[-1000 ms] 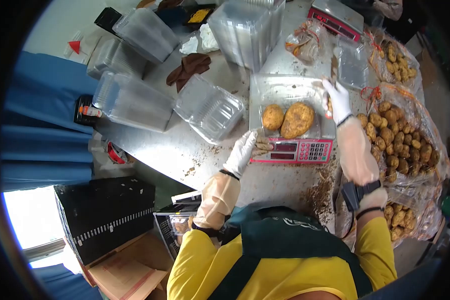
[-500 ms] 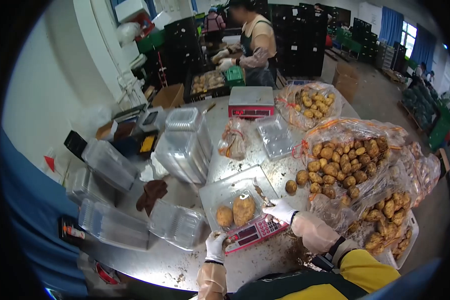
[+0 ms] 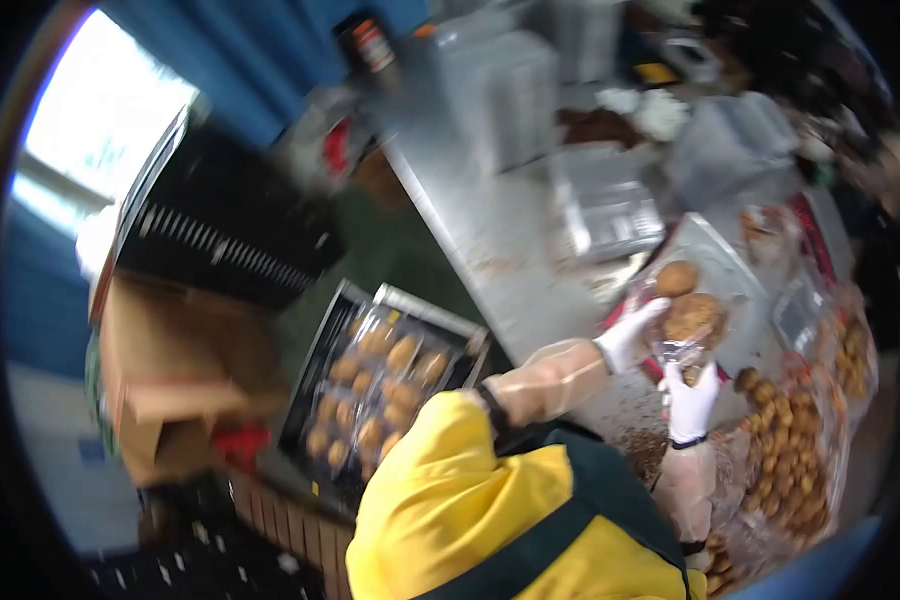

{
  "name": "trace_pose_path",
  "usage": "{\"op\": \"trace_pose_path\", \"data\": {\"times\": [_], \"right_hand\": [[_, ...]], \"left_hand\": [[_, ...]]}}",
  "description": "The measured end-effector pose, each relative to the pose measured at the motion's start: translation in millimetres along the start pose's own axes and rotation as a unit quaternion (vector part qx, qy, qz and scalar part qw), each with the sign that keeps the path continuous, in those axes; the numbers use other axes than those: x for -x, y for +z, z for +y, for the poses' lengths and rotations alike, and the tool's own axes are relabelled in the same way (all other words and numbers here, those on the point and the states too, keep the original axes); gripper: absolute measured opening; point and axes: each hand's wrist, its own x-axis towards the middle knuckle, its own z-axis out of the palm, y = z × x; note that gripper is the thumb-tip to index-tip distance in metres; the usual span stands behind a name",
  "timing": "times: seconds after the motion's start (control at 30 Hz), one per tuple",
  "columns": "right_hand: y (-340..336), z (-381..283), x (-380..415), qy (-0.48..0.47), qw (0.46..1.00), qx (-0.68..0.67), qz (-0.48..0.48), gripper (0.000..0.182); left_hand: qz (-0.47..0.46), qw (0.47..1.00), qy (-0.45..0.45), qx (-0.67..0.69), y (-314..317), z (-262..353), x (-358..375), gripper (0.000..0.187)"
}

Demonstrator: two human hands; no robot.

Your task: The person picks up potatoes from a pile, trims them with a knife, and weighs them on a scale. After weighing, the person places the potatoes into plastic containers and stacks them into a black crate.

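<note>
Two potatoes, a smaller one (image 3: 677,278) and a larger one (image 3: 694,317), lie in a clear plastic tray (image 3: 684,352) over the scale's metal plate (image 3: 722,262). My left hand (image 3: 632,335), in a white glove, grips the tray's side with its fingers at the larger potato. Close beside it, my gloved right hand (image 3: 690,402) is closed at the tray's near end. Something brown shows by the right fingertips, too blurred to name. Both forearms wear clear plastic sleeves. Most of the scale's red keypad side is hidden behind my hands.
Left of the table, a black crate (image 3: 305,425) holds clear packs of potatoes (image 3: 378,375). Beyond it stand a cardboard box (image 3: 185,365) and a black crate (image 3: 225,215). Clear containers (image 3: 610,205) are on the table; loose potatoes (image 3: 790,460) in plastic lie right.
My view has swung left and down, blurring the picture and bringing the crate of packed potatoes into sight. My hands have come closer together at the tray.
</note>
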Motion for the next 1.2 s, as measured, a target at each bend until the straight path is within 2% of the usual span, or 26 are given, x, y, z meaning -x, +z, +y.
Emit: {"op": "trace_pose_path", "data": {"times": [0.1,0.13,0.17,0.27,0.3,0.33,0.37,0.4,0.43,0.47,0.5,0.53,0.57,0.6,0.63,0.7,0.77,0.83,0.87,0.9,0.97,1.03,1.07,1.1,1.17,1.2], "right_hand": [[20,12,4,-0.078,0.994,0.028,-0.065,0.026],[27,8,10,-0.075,0.994,0.031,-0.078,0.022],[27,14,14,-0.080,0.990,0.036,-0.110,0.020],[30,23,14,-0.066,0.988,0.056,-0.129,0.017],[31,27,13,-0.064,0.988,0.067,-0.125,0.016],[31,32,11,-0.058,0.989,0.063,-0.124,0.016],[30,37,8,-0.052,0.990,0.058,-0.119,0.016],[28,42,6,-0.033,0.991,0.054,-0.114,0.017],[23,51,2,-0.030,0.992,0.054,-0.113,0.017],[23,52,2,-0.026,0.992,0.064,-0.109,0.017],[24,53,4,-0.022,0.992,0.073,-0.103,0.018],[26,53,4,-0.014,0.991,0.078,-0.104,0.018],[29,53,4,-0.007,0.991,0.083,-0.102,0.018],[31,54,6,0.000,0.992,0.086,-0.095,0.018],[34,53,8,0.003,0.991,0.085,-0.103,0.018],[40,49,8,0.008,0.991,0.081,-0.111,0.018],[47,46,9,0.006,0.990,0.082,-0.113,0.017],[51,45,8,0.000,0.991,0.068,-0.117,0.016],[52,43,8,-0.002,0.991,0.068,-0.113,0.016],[53,42,9,-0.004,0.992,0.067,-0.109,0.016],[53,41,11,0.000,0.993,0.063,-0.098,0.015],[46,43,13,0.010,0.996,0.052,-0.070,0.014],[41,48,12,0.015,0.996,0.052,-0.067,0.014],[37,51,11,0.026,0.997,0.042,-0.063,0.013],[34,54,13,0.050,0.997,0.034,-0.057,0.014],[40,44,18,0.047,0.997,0.051,-0.046,0.013]], "left_hand": [[-0.027,0.998,0.028,0.051,-8,28,20,0.055],[-0.017,0.998,0.008,0.062,-16,42,27,0.055],[0.008,0.999,0.028,0.046,-22,55,40,0.054],[0.037,0.991,0.128,0.008,-61,96,81,0.062],[0.097,0.985,0.143,-0.003,-72,112,105,0.063],[0.136,0.980,0.123,0.071,-90,124,128,0.062],[0.223,0.959,0.172,0.002,-95,140,161,0.058],[0.189,0.956,0.221,0.029,-143,144,176,0.052],[0.253,0.930,0.266,0.030,-150,154,212,0.048],[0.363,0.877,0.315,-0.009,-161,163,242,0.048],[0.368,0.867,0.337,0.008,-183,171,274,0.053],[0.423,0.826,0.370,-0.044,-211,177,307,0.060],[0.435,0.781,0.438,-0.095,-240,178,334,0.066],[0.481,0.751,0.438,-0.115,-268,180,369,0.069],[0.522,0.721,0.444,-0.104,-268,183,393,0.072],[0.547,0.676,0.476,-0.131,-336,178,438,0.075],[0.535,0.679,0.487,-0.125,-392,164,466,0.078],[0.630,0.651,0.391,-0.161,-429,152,481,0.057],[0.731,0.560,0.245,-0.303,-476,144,494,0.084],[0.751,0.549,0.222,-0.291,-496,142,499,0.089],[0.760,0.528,0.165,-0.342,-431,151,483,0.091],[0.855,0.384,0.151,-0.314,-487,155,468,0.090],[0.869,0.376,-0.042,-0.320,-354,185,427,0.088],[0.864,0.246,0.000,-0.440,-349,186,402,0.085],[0.735,0.157,0.191,-0.631,-318,207,336,0.075],[0.645,0.207,0.264,-0.687,-281,220,294,0.067]]}}
